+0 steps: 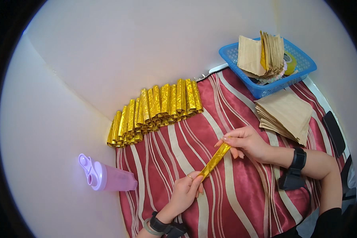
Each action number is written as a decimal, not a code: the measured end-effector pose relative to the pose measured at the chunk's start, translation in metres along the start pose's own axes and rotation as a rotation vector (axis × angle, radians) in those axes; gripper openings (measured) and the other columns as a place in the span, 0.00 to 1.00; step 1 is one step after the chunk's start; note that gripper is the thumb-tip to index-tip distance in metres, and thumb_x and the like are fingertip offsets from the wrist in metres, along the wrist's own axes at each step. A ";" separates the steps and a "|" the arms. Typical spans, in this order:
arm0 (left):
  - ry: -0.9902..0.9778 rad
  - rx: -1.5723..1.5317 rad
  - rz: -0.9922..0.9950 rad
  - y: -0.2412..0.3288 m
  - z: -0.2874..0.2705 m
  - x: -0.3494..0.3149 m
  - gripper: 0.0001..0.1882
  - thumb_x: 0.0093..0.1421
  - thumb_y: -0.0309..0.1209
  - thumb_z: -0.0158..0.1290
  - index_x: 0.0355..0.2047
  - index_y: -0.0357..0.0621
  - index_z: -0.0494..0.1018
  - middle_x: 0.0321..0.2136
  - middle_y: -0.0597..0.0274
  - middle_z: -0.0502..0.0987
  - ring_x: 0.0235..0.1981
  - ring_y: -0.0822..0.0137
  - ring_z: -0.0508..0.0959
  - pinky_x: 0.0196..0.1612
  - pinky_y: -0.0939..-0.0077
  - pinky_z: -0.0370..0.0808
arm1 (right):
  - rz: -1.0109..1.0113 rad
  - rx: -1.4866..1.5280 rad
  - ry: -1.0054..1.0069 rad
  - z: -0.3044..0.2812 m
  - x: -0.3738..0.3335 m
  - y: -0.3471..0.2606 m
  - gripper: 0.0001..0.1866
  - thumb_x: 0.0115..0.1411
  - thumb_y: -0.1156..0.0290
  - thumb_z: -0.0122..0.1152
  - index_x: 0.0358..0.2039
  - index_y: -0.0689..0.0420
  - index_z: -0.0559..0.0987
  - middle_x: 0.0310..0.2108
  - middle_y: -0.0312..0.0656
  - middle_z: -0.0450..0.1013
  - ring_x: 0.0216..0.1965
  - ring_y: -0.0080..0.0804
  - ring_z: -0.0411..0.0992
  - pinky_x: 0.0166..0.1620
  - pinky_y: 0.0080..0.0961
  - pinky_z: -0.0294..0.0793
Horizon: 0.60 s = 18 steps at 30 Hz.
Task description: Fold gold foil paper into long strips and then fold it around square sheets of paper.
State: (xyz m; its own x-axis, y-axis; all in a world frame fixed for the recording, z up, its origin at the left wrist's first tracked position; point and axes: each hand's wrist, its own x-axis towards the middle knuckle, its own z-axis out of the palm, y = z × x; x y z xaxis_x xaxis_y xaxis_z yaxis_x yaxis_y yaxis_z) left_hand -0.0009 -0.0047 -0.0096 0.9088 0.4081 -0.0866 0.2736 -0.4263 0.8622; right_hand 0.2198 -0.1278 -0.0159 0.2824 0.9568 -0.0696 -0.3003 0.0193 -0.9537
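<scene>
A narrow strip of folded gold paper (pixel 215 162) is stretched at a slant between my two hands, above the striped cloth. My left hand (pixel 185 191) pinches its lower end between thumb and fingers. At the upper end, the thumb and fingers of my right hand (pixel 248 144) close on it. Beyond my hands, against the wall, several similar gold paper rolls (pixel 156 104) are stacked in a long row. To the right of my right hand lies a stack of brown paper sheets (pixel 286 113).
At the far right a blue plastic basket (pixel 261 90) holds more brown sheets (pixel 250 54) and a yellow roll (pixel 290 63). A purple shaker bottle (pixel 109 176) stands at the left. A dark phone (pixel 333 133) lies by the right edge. Red striped cloth (pixel 242 202) covers the table.
</scene>
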 end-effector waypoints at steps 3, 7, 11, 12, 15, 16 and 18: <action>0.024 -0.027 0.024 -0.001 0.000 -0.002 0.11 0.68 0.28 0.43 0.39 0.34 0.73 0.11 0.65 0.68 0.12 0.76 0.69 0.18 0.80 0.65 | -0.021 -0.010 -0.012 0.001 0.001 0.002 0.15 0.68 0.64 0.49 0.41 0.60 0.81 0.15 0.29 0.69 0.16 0.11 0.62 0.22 0.09 0.60; 0.045 0.012 0.057 -0.001 -0.002 -0.003 0.12 0.69 0.29 0.42 0.41 0.35 0.74 0.13 0.69 0.70 0.13 0.79 0.69 0.19 0.84 0.65 | -0.006 -0.024 0.008 0.003 0.001 -0.002 0.15 0.68 0.64 0.50 0.42 0.60 0.81 0.15 0.29 0.68 0.17 0.10 0.61 0.22 0.09 0.59; 0.033 -0.162 -0.082 -0.005 -0.002 -0.003 0.12 0.68 0.28 0.44 0.44 0.34 0.73 0.15 0.66 0.73 0.15 0.77 0.71 0.20 0.83 0.68 | -0.035 0.010 0.038 0.002 0.003 -0.001 0.14 0.67 0.66 0.51 0.42 0.63 0.80 0.16 0.29 0.68 0.16 0.12 0.61 0.22 0.09 0.58; 0.035 -0.161 -0.080 -0.006 -0.002 -0.003 0.12 0.68 0.28 0.44 0.44 0.34 0.73 0.15 0.66 0.73 0.15 0.77 0.71 0.20 0.83 0.68 | -0.054 0.061 0.041 0.001 0.004 0.002 0.14 0.67 0.66 0.52 0.42 0.63 0.80 0.17 0.29 0.69 0.17 0.11 0.62 0.23 0.09 0.59; -0.066 -0.298 -0.044 -0.007 -0.005 -0.003 0.13 0.68 0.28 0.45 0.46 0.34 0.73 0.21 0.64 0.77 0.21 0.76 0.75 0.27 0.84 0.72 | -0.033 0.067 -0.008 0.001 0.004 0.003 0.14 0.67 0.66 0.52 0.42 0.63 0.79 0.19 0.31 0.71 0.19 0.11 0.65 0.25 0.08 0.62; -0.133 -0.409 -0.045 -0.007 -0.007 -0.002 0.12 0.68 0.28 0.46 0.47 0.34 0.73 0.24 0.63 0.78 0.24 0.76 0.76 0.30 0.84 0.73 | -0.015 0.034 -0.072 0.000 0.004 0.003 0.14 0.67 0.65 0.52 0.43 0.62 0.79 0.22 0.32 0.74 0.23 0.12 0.68 0.27 0.08 0.65; -0.201 -0.522 -0.047 -0.007 -0.007 -0.002 0.12 0.67 0.28 0.47 0.47 0.34 0.73 0.28 0.61 0.79 0.27 0.75 0.77 0.33 0.83 0.74 | 0.004 -0.028 -0.142 0.006 0.001 0.001 0.14 0.67 0.64 0.53 0.44 0.61 0.79 0.24 0.32 0.74 0.24 0.12 0.69 0.29 0.10 0.68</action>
State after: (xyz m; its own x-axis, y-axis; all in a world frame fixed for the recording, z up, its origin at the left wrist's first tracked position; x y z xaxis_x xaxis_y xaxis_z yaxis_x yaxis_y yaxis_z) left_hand -0.0065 0.0033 -0.0121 0.9555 0.2336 -0.1801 0.1694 0.0654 0.9834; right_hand 0.2144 -0.1246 -0.0148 0.1487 0.9883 -0.0333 -0.2755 0.0091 -0.9612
